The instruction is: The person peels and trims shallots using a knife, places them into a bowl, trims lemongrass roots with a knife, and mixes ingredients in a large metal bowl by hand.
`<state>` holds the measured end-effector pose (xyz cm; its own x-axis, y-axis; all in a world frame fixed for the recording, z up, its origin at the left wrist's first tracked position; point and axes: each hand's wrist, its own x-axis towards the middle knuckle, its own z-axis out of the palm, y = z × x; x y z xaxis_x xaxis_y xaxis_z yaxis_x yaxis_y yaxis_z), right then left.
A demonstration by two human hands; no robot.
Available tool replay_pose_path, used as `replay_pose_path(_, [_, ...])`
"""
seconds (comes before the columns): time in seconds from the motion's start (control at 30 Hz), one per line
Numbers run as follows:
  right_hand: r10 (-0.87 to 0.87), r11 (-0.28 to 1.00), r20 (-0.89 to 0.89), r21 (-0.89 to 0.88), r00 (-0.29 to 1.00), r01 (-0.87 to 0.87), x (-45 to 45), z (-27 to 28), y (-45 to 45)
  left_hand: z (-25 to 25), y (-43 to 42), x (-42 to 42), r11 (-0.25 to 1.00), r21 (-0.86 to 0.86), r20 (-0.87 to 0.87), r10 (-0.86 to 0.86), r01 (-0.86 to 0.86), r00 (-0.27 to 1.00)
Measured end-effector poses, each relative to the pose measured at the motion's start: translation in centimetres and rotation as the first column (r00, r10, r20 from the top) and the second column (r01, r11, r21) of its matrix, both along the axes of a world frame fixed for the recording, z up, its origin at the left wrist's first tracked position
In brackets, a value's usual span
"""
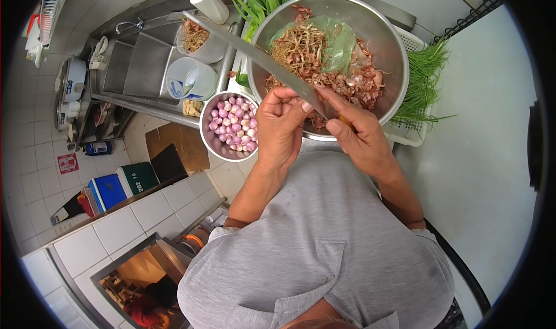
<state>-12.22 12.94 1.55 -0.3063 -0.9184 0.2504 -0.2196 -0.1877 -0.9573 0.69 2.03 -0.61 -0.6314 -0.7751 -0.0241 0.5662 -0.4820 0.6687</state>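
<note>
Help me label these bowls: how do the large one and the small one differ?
The large bowl is much wider than the small bowl. The large bowl holds reddish peelings, stringy roots and green plastic; the small bowl holds pink-and-white bulbs. Both are round and look metallic.

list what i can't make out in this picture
Head view:
- Whatever the left hand may pinch: hidden by its own fingers.
- Most of the handle of the long grey metal knife: covered by the right hand.
- The bottom of the wide round steel bowl: under reddish-brown peelings.
- Wording on the square red wall sign: too small.
</note>
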Motion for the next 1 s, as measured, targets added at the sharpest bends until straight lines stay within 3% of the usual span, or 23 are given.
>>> replay_pose_path(0.03, [-0.017, 1.000, -0.019, -0.024, 1.000, 0.017, 0.0, 0.1, 0.1, 0.0, 0.1, 0.0, 1.000, 0.000, 0.000, -0.001, 0.001, 1.000])
replay_pose_path(0.1, [0.009, 0.973, 0.468, 0.199, 0.884, -0.116, 0.1, 1.4, 0.6, 0.1, 0.3, -0.1, 1.000, 0.002, 0.027, -0.004, 0.004, 1.000])
replay_pose_path(0.2, [0.024, 0.979, 0.576, 0.150, 0.817, -0.135, -0.1, 1.5, 0.4, 0.8, 0.1, -0.2, 0.997, 0.059, 0.001, -0.041, 0.040, 0.999])
replay_pose_path(0.33, [0.070, 0.967, 0.556, 0.166, 0.828, -0.193, -0.6, 1.6, 0.7, 0.5, 0.0, -0.1, 0.998, 0.050, -0.003, -0.035, 0.035, 0.999])
replay_pose_path(0.4, [0.107, 0.980, 0.325, 0.122, 0.940, -0.154, -0.4, 1.5, 0.6, 0.2, 0.0, -0.1, 0.999, 0.043, -0.015, -0.023, 0.024, 1.000])
replay_pose_path(0.53, [0.108, 0.979, 0.316, 0.132, 0.943, -0.157, -0.1, 1.6, 0.5, 0.9, 0.1, -0.1, 0.996, 0.085, 0.018, -0.026, 0.025, 0.999])
replay_pose_path(0.8, [0.031, 0.971, 0.503, 0.191, 0.864, -0.146, -0.7, 1.0, 0.7, -0.1, 0.0, 0.2, 0.998, 0.038, 0.032, -0.047, 0.046, 0.998])
replay_pose_path(0.93, [-0.002, 0.969, 0.503, 0.215, 0.864, -0.123, -0.7, 1.2, 0.8, 0.3, -0.1, 0.2, 0.996, 0.069, 0.034, -0.063, 0.060, 0.997])
replay_pose_path(1.0, [0.018, 0.987, 0.339, 0.146, 0.941, -0.071, -0.7, 0.8, 0.7, 0.6, 0.0, 0.1, 0.996, 0.070, 0.037, -0.064, 0.061, 0.997])
